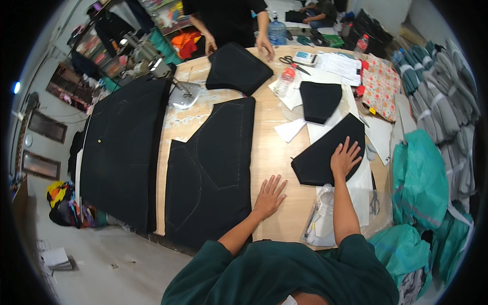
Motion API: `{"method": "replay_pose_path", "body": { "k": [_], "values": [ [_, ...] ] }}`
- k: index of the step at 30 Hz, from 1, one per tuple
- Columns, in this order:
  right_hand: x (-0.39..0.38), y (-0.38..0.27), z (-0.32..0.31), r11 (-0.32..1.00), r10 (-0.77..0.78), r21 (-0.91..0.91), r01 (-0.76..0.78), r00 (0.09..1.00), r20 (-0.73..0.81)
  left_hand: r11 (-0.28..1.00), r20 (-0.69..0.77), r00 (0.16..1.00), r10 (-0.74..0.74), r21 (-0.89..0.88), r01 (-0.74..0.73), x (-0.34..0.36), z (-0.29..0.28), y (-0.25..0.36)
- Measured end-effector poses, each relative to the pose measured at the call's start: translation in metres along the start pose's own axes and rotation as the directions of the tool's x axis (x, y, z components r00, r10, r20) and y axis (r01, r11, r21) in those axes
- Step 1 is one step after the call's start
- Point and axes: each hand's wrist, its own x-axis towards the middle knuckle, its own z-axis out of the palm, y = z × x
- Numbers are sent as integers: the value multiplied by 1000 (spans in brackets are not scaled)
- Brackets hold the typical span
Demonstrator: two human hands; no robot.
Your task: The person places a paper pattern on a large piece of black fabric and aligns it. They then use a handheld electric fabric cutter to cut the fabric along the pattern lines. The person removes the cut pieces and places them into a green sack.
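My right hand (pixel 345 158) lies flat, fingers spread, on a stack of cut black fabric (pixel 321 152) at the right of the table. My left hand (pixel 270 197) rests open on the bare wooden table top (pixel 274 147), holding nothing. Just left of it lies a large black fabric layer (pixel 216 178) with pale chalk outlines of pattern shapes. A smaller black cut piece (pixel 321 101) sits on white paper beyond my right hand. Across the table, a co-worker's two hands (pixel 265 47) are at another black cut piece (pixel 239 69), the right one held just off its edge.
A cloth cutting machine (pixel 184 95) stands at the far left beside a big black fabric stack (pixel 122 152). Scissors (pixel 295 63), a plastic bottle (pixel 286 76), a calculator (pixel 305 57) and papers (pixel 338 67) lie far right. Green sacks (pixel 421 178) and grey rolls (pixel 447 96) line the right side.
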Motion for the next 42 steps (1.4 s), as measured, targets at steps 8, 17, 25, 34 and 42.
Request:
{"method": "replay_pose_path", "body": {
  "k": [8, 17, 25, 34, 42],
  "values": [
    [1, 11, 15, 996, 26, -86, -25, 1000, 11, 994, 130, 986, -105, -1, 106, -37, -3, -3],
    [0, 5, 16, 998, -5, -68, 7, 999, 38, 982, 456, 879, -140, -51, 183, -32, -28, -6],
    [2, 10, 29, 991, -37, -134, 23, 994, -99, 987, 512, 851, -115, -37, 156, -17, -23, -8],
    [1, 0, 12, 1000, 19, 3, -19, 1000, -12, 984, 586, 794, -160, 35, 172, -14, -29, -4],
    [-4, -5, 6, 999, 37, 36, -38, 999, 12, 987, 556, 818, -148, 30, 158, -19, -24, -7]
  ]
}}
